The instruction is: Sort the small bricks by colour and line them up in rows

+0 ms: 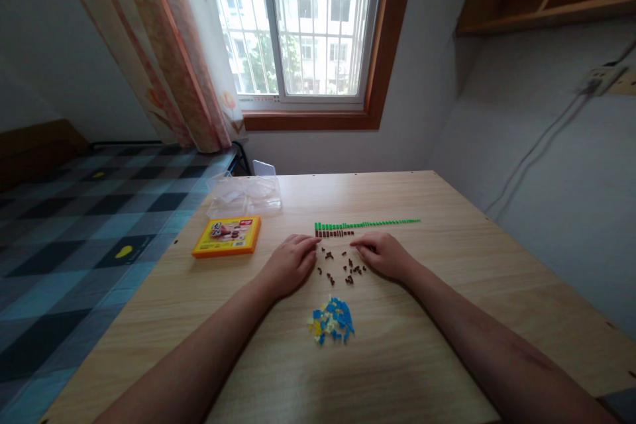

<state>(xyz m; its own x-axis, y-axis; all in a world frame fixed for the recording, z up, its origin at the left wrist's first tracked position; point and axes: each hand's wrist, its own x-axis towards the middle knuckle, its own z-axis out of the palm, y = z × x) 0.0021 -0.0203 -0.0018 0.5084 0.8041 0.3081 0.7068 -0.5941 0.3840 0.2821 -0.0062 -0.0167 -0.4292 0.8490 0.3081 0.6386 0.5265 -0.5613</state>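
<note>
My left hand (291, 262) rests on the wooden table (422, 318), fingers curled, its fingertips at the left end of a short row of brown bricks (334, 234). My right hand (381, 254) lies to the right, fingers bent in a pinch near that row's right end. Whether either hand holds a tiny piece is too small to see. A long row of green bricks (365, 224) runs just behind the brown row. Loose brown bricks (342, 268) lie scattered between my hands. A pile of blue, yellow and white bricks (332, 321) sits nearer to me.
An orange box (227, 236) lies at the left of the table, with clear plastic bags (243, 197) behind it. A bed with a checked cover (74, 238) stands at the left. A window (303, 20) and curtain (173, 46) are behind; a power strip (599, 79) hangs on the right wall.
</note>
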